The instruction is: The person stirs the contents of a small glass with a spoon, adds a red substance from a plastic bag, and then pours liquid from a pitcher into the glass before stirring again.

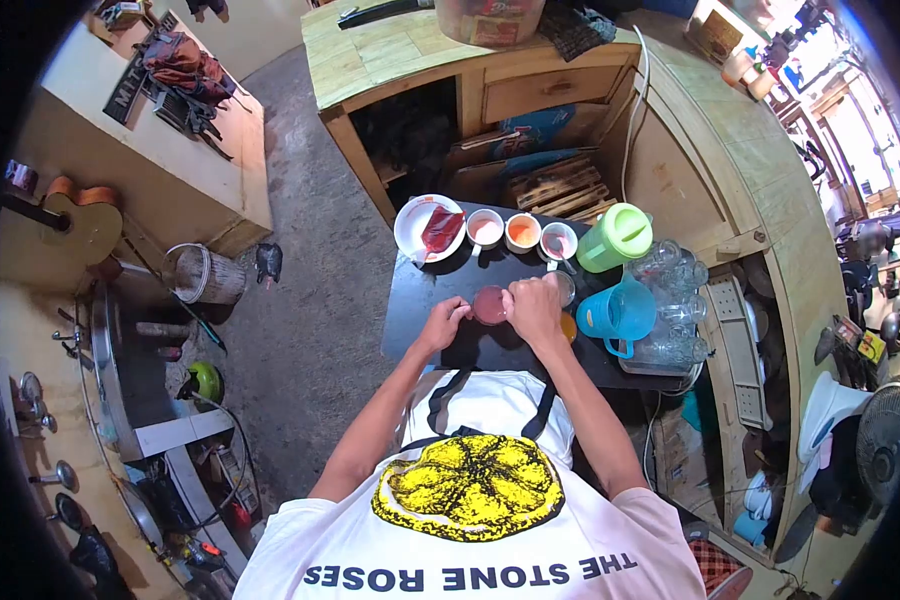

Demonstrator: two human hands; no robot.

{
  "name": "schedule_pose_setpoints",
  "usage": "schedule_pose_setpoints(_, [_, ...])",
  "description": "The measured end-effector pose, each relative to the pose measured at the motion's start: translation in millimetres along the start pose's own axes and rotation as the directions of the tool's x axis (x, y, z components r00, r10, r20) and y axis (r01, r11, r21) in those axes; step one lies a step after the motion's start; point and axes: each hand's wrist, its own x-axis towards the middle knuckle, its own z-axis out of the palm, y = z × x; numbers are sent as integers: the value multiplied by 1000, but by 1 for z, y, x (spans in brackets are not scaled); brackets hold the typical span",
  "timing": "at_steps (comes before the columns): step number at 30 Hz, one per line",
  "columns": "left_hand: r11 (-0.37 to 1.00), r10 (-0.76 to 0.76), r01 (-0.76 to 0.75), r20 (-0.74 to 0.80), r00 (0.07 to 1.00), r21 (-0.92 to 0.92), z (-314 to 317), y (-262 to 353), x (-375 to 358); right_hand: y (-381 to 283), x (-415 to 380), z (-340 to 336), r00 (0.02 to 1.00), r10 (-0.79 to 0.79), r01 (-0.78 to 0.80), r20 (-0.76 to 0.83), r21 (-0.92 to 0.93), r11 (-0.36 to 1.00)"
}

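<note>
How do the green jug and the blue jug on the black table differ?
The green jug is pale green with its lid on; the blue jug looks open at the top. The green jug stands farther from the person, near the row of small bowls; the blue jug stands closer, just beside the right hand. The blue jug's handle shows; the green jug's does not. Both look plastic and stand upright by the clear glasses.

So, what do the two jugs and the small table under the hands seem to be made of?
The green jug and the blue jug look like plastic: bright even colour, slightly see-through walls, moulded handles. The table has a flat matte black top, perhaps painted wood or laminate; the view leaves this open. Both hands, left and right, touch a small cup with a reddish content on it.
</note>
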Motion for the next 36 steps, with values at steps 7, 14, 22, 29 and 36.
schedule_pose_setpoints(7, [1000, -12, 12, 2, 1000, -16, 1, 4, -1, -5, 0, 9, 998, 38, -45, 47, 162, 986])
schedule_pose_setpoints(14, [1000, -15, 15, -4, 1000, -20, 2, 1, 0, 2, -3, 0, 982, 44, -61, 183, 85, 995])
schedule_pose_setpoints(22, [1000, -25, 25, 4, 1000, -9, 1, 6, -2, 6, 1, 3, 968, 69, -49, 242, -89, 995])
schedule_pose_setpoints(29, [999, -17, 17, 4, 1000, -26, 0, 6, -1, 0, 8, -4, 993, 19, -17, 113, -16, 1000])
schedule_pose_setpoints(36, [999, -23, 23, 5, 1000, -29, -1, 9, -1, 4, 9, -5, 970, 61, -91, 236, 119, 989])
